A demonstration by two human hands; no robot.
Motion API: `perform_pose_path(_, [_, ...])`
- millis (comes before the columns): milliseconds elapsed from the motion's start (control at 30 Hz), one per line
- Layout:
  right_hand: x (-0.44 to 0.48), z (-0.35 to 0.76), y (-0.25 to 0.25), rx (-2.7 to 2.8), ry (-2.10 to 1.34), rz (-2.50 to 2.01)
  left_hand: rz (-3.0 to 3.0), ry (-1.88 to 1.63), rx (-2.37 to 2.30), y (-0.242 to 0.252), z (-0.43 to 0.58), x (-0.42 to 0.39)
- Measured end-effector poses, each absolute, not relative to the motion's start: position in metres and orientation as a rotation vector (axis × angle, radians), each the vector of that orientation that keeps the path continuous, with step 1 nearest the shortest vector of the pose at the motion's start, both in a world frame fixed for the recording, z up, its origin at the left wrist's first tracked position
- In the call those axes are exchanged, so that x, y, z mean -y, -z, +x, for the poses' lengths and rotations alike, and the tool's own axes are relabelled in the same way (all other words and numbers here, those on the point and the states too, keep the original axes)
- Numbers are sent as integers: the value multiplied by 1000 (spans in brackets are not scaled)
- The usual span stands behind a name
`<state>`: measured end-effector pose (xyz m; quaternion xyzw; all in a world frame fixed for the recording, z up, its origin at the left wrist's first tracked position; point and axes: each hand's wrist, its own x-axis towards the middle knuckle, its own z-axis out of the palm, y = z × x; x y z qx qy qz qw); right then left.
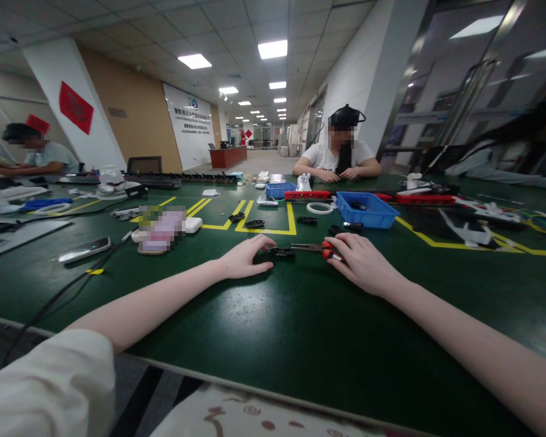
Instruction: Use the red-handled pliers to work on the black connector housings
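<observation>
My right hand (364, 262) is closed around the red-orange handles of a pair of long-nose pliers (312, 247), whose jaws point left. At the tips of the jaws lies a small black part (283, 252), low over the green table; its exact kind is too small to make out. My left hand (248, 257) curls its fingers and thumb about the left end of this part. Whether the plier tips touch it, I cannot tell. More small black parts, one (255, 224) beyond my left hand and another (306, 220) further right, lie on the table.
A blue bin (366, 210) stands beyond my right hand, with a white ring (320, 209) beside it. To the left are phones (85, 249) and a black cable (68, 285). Across the green table (236, 328) sits a person (339, 152) wearing a head-mounted device.
</observation>
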<state>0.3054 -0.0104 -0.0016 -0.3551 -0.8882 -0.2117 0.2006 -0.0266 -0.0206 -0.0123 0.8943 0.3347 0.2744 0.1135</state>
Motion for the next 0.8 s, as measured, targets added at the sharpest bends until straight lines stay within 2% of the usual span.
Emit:
perform_pose_path(200, [14,304,1,2457,482,-1125,2663,-713,-1015,13,-18,14])
perform_pose_path(433, [15,302,2,2442,506,-1117,2654,-774,-1040,15,-1,2])
perform_pose_path(800, [17,301,-1,2533,467,-985,2603,-800,-783,17,8,3])
